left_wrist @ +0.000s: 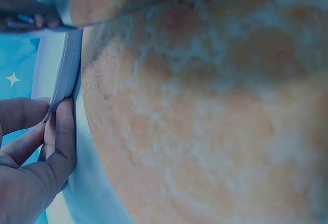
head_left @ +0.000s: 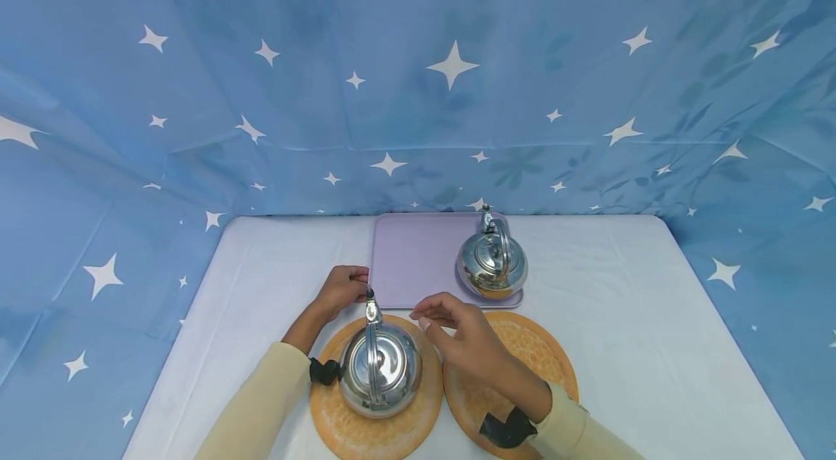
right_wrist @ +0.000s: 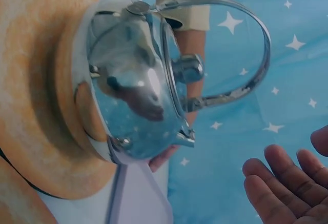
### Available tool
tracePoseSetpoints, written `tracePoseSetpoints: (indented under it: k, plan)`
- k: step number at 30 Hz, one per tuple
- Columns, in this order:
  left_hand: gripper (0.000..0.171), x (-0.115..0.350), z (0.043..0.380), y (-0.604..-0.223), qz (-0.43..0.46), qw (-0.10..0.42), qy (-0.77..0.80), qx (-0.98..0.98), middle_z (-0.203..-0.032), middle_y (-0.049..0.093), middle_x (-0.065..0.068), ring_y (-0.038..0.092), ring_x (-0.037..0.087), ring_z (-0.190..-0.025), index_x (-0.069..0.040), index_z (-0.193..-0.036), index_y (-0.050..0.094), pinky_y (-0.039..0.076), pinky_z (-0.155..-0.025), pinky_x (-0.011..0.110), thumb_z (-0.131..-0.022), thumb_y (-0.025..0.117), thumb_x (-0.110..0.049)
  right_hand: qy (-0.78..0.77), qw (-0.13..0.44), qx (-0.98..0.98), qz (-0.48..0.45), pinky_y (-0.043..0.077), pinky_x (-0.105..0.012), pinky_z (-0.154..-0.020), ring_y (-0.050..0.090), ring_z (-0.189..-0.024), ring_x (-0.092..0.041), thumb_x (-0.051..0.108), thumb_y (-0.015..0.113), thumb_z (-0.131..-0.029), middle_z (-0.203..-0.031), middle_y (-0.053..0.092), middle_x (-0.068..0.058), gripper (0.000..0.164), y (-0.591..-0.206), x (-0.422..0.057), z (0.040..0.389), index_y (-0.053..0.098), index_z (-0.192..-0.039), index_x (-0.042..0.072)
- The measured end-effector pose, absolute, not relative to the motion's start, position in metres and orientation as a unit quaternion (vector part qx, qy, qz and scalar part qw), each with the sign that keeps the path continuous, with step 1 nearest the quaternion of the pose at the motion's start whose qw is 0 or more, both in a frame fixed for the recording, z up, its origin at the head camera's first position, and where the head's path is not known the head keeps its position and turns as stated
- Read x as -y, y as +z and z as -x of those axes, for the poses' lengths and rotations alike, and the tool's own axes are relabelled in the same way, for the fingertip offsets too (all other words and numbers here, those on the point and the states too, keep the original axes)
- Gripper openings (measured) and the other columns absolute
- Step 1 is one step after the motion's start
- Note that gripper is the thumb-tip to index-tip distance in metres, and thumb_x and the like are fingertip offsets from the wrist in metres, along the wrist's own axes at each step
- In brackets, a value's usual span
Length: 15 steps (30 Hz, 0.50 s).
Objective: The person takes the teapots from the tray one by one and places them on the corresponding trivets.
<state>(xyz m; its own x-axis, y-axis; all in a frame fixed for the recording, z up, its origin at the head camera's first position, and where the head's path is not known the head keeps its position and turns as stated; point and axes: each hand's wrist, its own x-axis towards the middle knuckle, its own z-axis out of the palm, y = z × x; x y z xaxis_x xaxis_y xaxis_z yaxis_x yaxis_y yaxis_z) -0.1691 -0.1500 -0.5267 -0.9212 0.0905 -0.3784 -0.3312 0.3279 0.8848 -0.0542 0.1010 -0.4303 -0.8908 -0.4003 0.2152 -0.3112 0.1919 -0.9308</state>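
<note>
With thumb and fingers, my left hand [head_left: 339, 292] pinches the left rim of a lilac tray [head_left: 411, 257]; the left wrist view shows the tray rim [left_wrist: 69, 70] between the fingertips. One shiny steel kettle [head_left: 491, 268] stands upright on the tray's right side. A second steel kettle [head_left: 390, 366], its arched handle raised, sits on the left round mat [head_left: 333, 424], between my forearms. My right hand [head_left: 466, 340] hovers over the right round mat [head_left: 542, 344], fingers loosely bent and holding nothing. In the right wrist view, that hand [right_wrist: 292, 188] is apart from the nearer kettle [right_wrist: 133, 80].
A white cloth [head_left: 607, 315] covers the table. Blue star-printed curtains [head_left: 392, 83] hang behind the table and along its sides. The two bread-patterned mats lie side by side at the front, close to the tray's near edge.
</note>
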Motion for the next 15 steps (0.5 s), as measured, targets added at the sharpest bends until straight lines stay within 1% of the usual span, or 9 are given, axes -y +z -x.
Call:
tracePoseSetpoints:
  k: [6, 15]
  plan:
    - [0.044, 0.15, 0.169, -0.527, 0.08, 0.183, 0.575, -0.793, -0.105, 0.058, 0.018, 0.062, 0.021, -0.084, 0.011, -0.129, 0.054, 0.059, -0.07, 0.029, -0.086, 0.058, 0.009, -0.594, 0.015, -0.772, 0.224, 0.053, -0.033, -0.091, 0.064, -0.104, -0.018, 0.009, 0.058, -0.098, -0.11, 0.068, -0.004, 0.019, -0.427, -0.11, 0.061, 0.06, -0.117, 0.005]
    - [0.043, 0.15, 0.169, -0.526, 0.079, 0.184, 0.577, -0.792, -0.105, 0.058, 0.019, 0.063, 0.021, -0.084, 0.012, -0.129, 0.053, 0.059, -0.07, 0.029, -0.086, 0.057, 0.01, -0.604, -0.023, -0.77, 0.205, 0.054, -0.032, -0.089, 0.063, -0.105, -0.021, 0.003, 0.057, -0.097, -0.111, 0.068, -0.01, 0.021, -0.416, -0.128, 0.077, 0.058, -0.118, 0.001]
